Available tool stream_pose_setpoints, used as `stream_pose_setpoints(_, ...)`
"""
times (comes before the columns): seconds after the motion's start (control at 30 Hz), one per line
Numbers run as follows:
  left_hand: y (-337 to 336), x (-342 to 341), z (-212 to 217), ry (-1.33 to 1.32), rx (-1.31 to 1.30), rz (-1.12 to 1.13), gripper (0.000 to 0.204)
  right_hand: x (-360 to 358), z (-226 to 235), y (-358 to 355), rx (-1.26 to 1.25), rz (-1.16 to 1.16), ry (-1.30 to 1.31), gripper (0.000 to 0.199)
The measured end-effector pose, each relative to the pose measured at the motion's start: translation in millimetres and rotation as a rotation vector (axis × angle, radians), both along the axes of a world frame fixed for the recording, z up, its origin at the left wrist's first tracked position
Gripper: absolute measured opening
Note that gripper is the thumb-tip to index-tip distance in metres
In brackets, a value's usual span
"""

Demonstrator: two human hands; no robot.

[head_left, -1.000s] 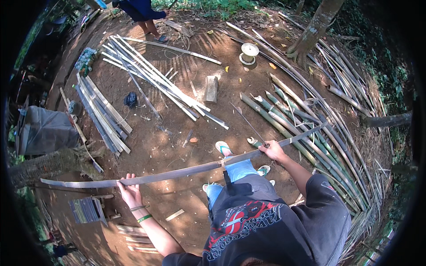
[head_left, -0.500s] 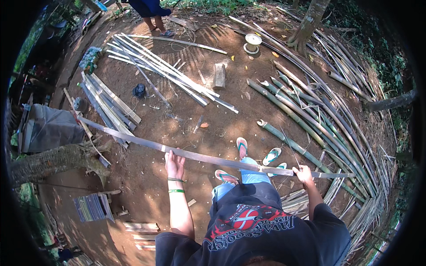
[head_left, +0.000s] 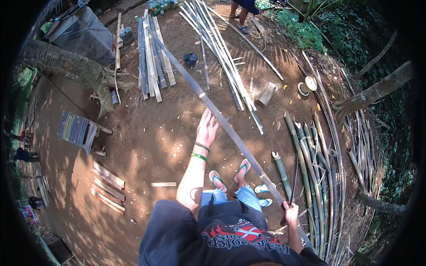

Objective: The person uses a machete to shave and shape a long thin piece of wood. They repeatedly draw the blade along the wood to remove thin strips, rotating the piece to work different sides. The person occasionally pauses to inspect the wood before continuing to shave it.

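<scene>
A long split bamboo strip [head_left: 230, 131] slants from the far left down to the near right in front of me. My left hand [head_left: 207, 129] is open, its fingers stretched out along the strip's left side and its palm up against it. My right hand [head_left: 291, 213] is closed round the strip near its close end. A long, thin, dark blade-like tool [head_left: 294, 179] sticks up from the same hand; its grip is mostly hidden by my fingers. Flip-flops [head_left: 216, 181] are on my feet below, with another pair of flip-flops [head_left: 263, 202] beside them.
Split bamboo strips [head_left: 153, 57] and pale strips [head_left: 222, 57] lie in bundles at the back. Green bamboo poles [head_left: 306, 168] are on the right. A slatted bamboo bench [head_left: 76, 129] stands left, near short boards [head_left: 108, 186]. Another person's legs [head_left: 243, 15] show at the back.
My view has turned left. The strip now slants more steeply, its far end pointing away and its close end drawn toward my right side. Both hands remain at the strip.
</scene>
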State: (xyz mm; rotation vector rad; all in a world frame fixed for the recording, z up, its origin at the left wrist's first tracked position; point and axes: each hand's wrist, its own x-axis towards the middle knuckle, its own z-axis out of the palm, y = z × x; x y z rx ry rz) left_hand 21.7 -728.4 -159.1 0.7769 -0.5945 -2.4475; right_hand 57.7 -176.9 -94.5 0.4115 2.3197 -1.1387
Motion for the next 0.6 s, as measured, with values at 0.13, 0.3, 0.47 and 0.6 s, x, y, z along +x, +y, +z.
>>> stream_pose_setpoints(0.13, 36.8, 11.7, 12.1, -0.038, -0.027, 0.049, 0.077, -50.5, 11.3, -95.9, -0.166, 0.041, -0.044, 0.017)
stream_pose_setpoints(0.3, 186.0, 66.5, -34.4, -0.187, 0.203, -0.354, 0.076, -89.0, 37.8, -227.7, -0.393, 0.115, -0.134, 0.018)
stream_pose_setpoints(0.47, 250.0, 91.0, -29.9, 0.121, 0.072, -0.819, 0.064, -131.4, 61.4, -352.0, -0.631, 0.112, -0.203, 0.016)
stream_pose_setpoints(0.6, 237.3, 59.4, -6.8, 0.188, -0.122, -0.732, 0.068, -158.9, 82.0, -459.7, -0.752, 0.12, -0.357, 0.011)
